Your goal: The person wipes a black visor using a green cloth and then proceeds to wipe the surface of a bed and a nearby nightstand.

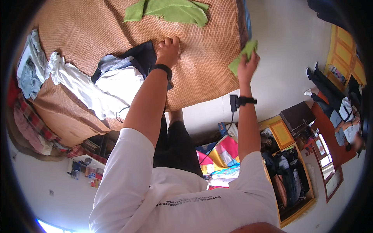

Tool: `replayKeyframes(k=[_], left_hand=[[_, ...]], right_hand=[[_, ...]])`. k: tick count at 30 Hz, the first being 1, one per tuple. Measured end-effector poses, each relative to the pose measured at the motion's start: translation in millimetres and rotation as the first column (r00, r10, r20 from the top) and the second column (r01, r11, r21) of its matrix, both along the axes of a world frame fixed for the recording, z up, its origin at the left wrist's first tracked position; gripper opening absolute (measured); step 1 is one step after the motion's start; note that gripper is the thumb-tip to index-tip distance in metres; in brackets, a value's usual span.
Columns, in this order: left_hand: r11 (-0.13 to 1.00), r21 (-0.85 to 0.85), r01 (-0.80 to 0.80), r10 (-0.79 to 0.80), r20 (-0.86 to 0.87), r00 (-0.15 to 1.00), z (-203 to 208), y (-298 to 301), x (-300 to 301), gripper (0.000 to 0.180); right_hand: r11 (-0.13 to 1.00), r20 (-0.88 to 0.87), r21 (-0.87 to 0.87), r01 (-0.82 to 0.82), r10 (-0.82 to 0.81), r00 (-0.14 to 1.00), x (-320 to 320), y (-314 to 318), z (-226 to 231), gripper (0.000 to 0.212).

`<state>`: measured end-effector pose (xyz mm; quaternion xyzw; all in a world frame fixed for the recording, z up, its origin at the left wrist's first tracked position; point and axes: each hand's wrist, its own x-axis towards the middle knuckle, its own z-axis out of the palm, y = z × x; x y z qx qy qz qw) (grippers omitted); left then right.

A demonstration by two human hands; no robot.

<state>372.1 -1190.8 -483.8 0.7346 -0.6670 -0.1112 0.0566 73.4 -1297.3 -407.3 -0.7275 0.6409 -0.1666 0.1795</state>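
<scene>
My right hand (247, 69) is closed around a green cloth (250, 47), held up beside the bed's right edge. Part of the cloth hangs below the fingers. On the woven brown mat (206, 58) that covers the bed, my left hand (168, 51) rests with its fingers curled; nothing shows in it, though its underside is hidden. Another green cloth (171, 11) lies spread at the far end of the mat. Just left of my left hand are a dark garment (144, 54) and white clothing (118, 83), partly covered by my forearm.
Pale blue clothes (31, 66) lie at the mat's left side. Behind me stand an open yellow wooden chest (309, 200) full of clothes and a colourful patchwork cover (223, 153). Two people sit at the far right. A black cable (217, 143) trails from my right wrist strap.
</scene>
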Motion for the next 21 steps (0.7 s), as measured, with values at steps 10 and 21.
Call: replayKeyframes(k=[10,21], left_hand=[[0.914,0.398,0.073,-0.096,0.040,0.995,15.1,-10.0,-2.0,0.056],[0.956,0.260,0.136,-0.163,0.082,0.983,-26.6,21.3,12.0,0.060]], right_hand=[[0.984,-0.258,0.078,-0.162,0.177,0.950,1.1,7.1,2.1,0.063],[0.913,-0.376,0.275,0.302,-0.187,0.908,-163.6,157.5,17.6,0.036]])
